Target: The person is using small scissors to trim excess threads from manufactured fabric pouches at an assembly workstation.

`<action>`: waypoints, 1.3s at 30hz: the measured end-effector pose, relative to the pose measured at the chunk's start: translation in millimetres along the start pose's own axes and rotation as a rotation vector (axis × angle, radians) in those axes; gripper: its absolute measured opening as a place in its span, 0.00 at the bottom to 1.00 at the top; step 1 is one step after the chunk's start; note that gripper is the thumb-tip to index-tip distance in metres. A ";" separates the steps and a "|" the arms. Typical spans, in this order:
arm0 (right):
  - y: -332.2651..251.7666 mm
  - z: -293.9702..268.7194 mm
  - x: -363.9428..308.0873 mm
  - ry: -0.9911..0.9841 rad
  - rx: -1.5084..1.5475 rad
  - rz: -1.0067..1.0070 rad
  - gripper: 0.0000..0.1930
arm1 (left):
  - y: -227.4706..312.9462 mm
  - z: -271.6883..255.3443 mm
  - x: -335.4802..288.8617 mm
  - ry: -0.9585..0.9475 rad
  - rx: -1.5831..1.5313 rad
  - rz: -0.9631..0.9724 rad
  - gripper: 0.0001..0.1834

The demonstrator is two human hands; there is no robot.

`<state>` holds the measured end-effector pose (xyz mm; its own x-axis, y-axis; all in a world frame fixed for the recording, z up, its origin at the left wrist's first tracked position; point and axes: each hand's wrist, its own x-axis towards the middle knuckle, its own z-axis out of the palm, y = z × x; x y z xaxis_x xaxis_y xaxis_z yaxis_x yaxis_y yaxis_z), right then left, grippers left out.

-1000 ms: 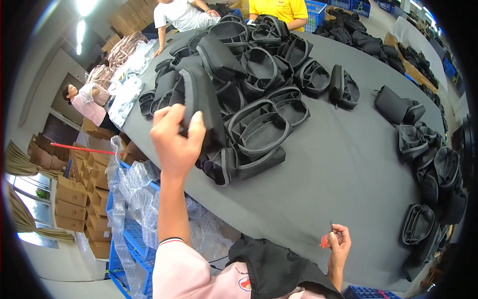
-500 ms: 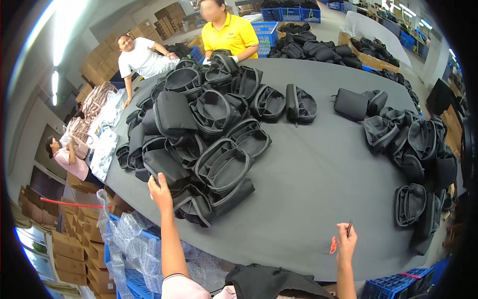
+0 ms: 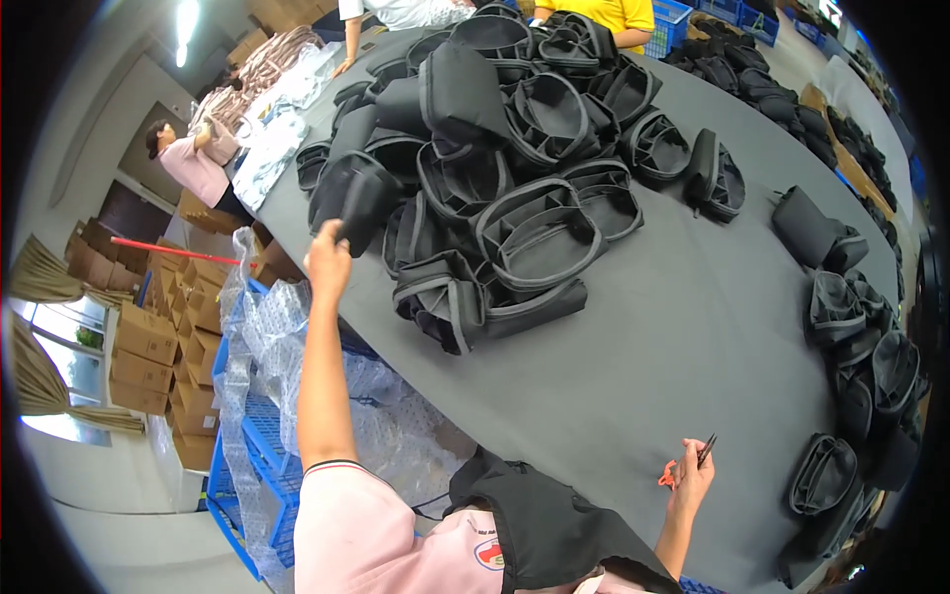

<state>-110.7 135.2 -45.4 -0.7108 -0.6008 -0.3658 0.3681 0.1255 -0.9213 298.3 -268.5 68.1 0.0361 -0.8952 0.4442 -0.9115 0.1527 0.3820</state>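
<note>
My left hand (image 3: 329, 259), arm stretched out, has its fingers closed on the end of a black zip pouch (image 3: 358, 190) at the left edge of a large pile. The pouch is tilted up against its neighbours. Beside it, several open black pouches (image 3: 539, 238) show grey-trimmed rims and inner dividers. Over the near right part of the table, my right hand (image 3: 693, 480) is closed around small scissors (image 3: 707, 450) with dark blades and orange-red handles. The scissors touch no pouch.
A grey-covered table (image 3: 633, 337) carries the pile and a second group of black pouches (image 3: 841, 396) along its right edge. Bubble wrap (image 3: 277, 327) hangs over a blue crate (image 3: 262, 445) at left. People stand at the far side, and cardboard boxes (image 3: 143, 337) are stacked beyond.
My view has swung left. My left hand has moved farther out along the pile's left side, and the pouch there is now tilted up in its grip. The scissors stay in my right hand.
</note>
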 end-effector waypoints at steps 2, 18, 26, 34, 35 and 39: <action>-1.5 7.6 -2.5 -0.013 -0.029 0.028 0.09 | -24.6 18.5 -19.4 -0.161 0.215 -0.012 0.18; 7.5 20.6 -17.0 -0.049 -0.095 0.095 0.08 | -58.2 44.9 -8.2 -0.504 0.513 -0.500 0.16; 9.2 44.9 -21.1 -0.105 -0.128 0.137 0.08 | -61.2 59.8 -8.7 -0.213 0.402 -0.077 0.12; -47.4 36.7 34.6 -0.060 -0.152 0.163 0.11 | -170.6 55.9 -14.1 -0.098 0.611 0.018 0.45; -40.7 16.4 50.6 -0.003 -0.145 0.058 0.12 | -167.1 61.3 -15.8 -0.031 0.629 0.157 0.45; -77.2 -69.2 77.2 0.290 -0.306 -0.131 0.09 | -125.1 58.0 -15.0 0.073 0.740 0.016 0.46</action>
<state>-235.5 133.8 -11.7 -0.8947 -0.3859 -0.2248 0.1000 0.3173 -0.9430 388.0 -298.5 -33.4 0.0238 -0.8614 0.5074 -0.9489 -0.1792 -0.2597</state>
